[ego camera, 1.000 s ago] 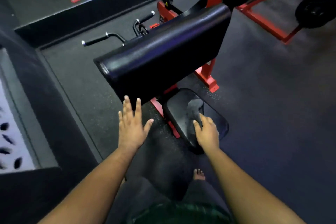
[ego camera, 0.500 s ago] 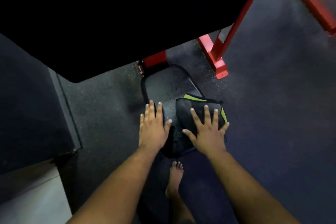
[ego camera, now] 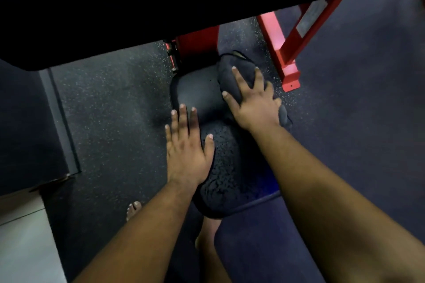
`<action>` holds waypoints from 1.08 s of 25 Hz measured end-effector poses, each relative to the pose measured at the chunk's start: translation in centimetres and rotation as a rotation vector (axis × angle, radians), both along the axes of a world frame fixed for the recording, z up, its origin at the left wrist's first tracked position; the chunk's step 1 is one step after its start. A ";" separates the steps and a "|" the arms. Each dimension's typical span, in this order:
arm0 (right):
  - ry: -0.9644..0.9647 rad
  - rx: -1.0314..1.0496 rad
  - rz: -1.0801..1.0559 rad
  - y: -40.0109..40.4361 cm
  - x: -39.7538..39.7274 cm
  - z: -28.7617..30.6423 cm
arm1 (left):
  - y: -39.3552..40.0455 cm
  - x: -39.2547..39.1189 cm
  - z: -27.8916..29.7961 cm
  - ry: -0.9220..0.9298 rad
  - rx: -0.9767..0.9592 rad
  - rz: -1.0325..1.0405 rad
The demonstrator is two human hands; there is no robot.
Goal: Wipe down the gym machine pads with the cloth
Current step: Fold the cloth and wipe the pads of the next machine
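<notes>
We saw the right hand (ego camera: 255,101) spread flat, fingers splayed, pressing the dark cloth (ego camera: 239,76) onto the far right part of the black seat pad (ego camera: 197,94), near the red frame foot (ego camera: 288,76). The left hand (ego camera: 186,145) lay flat with straight fingers on the pad's left edge, holding nothing. A large black pad (ego camera: 138,7) loomed overhead.

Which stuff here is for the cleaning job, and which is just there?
For the job:
- cloth, pressed under the right hand
- seat pad, partly wet
- left hand, flat on the pad
- big black pad overhead

Just there:
- red frame
- rubber floor
- bare foot
</notes>
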State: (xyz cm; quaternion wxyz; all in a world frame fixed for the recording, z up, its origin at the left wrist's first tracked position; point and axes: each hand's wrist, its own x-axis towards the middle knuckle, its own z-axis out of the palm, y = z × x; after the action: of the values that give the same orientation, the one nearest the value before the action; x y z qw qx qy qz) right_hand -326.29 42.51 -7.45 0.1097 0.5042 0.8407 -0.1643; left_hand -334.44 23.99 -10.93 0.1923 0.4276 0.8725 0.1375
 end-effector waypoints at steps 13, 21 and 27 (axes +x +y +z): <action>-0.094 -0.019 0.032 1.4 -4.0 -0.1 | 0.1 0.0 -0.4 0.025 0.011 0.000; -0.120 0.050 0.149 -6.0 7.9 1.8 | -0.1 -0.1 -0.6 0.031 0.009 -0.013; -0.148 0.033 0.104 -2.2 3.2 0.8 | -0.2 -0.1 -1.1 0.020 0.063 0.003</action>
State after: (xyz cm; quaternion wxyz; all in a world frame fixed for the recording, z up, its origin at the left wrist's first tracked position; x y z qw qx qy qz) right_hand -323.12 40.28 -6.65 0.1715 0.4725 0.8579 -0.1067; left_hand -334.51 23.76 -11.98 0.1699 0.4333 0.8704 0.1608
